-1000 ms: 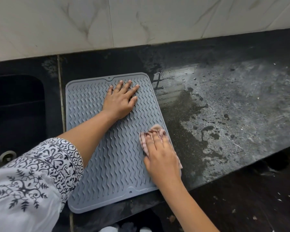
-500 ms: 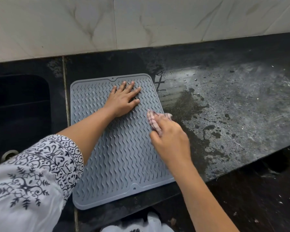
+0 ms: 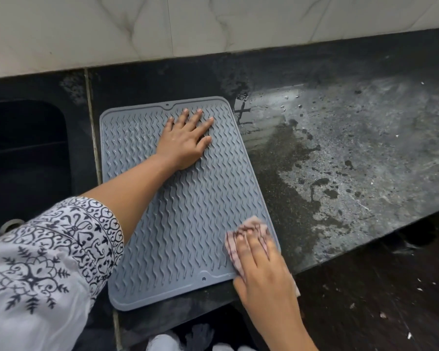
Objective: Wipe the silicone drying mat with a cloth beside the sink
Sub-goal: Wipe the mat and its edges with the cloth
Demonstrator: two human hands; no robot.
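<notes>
A grey silicone drying mat (image 3: 188, 214) with wavy ridges lies flat on the black counter, just right of the sink. My left hand (image 3: 185, 140) rests flat on the mat's far half, fingers spread and straight. My right hand (image 3: 261, 269) presses a pinkish checked cloth (image 3: 249, 226) onto the mat's near right corner with straight fingers. Most of the cloth is hidden under that hand; a bit of it shows beyond the fingertips and at the wrist.
A dark sink basin (image 3: 26, 158) lies at the left. The black counter (image 3: 352, 158) to the right of the mat is wet and patchy. A pale marble wall (image 3: 213, 29) runs along the back. The counter's front edge is close behind the mat.
My right hand has slid the cloth down the mat's right side from its middle to the near right corner. My left hand has stayed where it was.
</notes>
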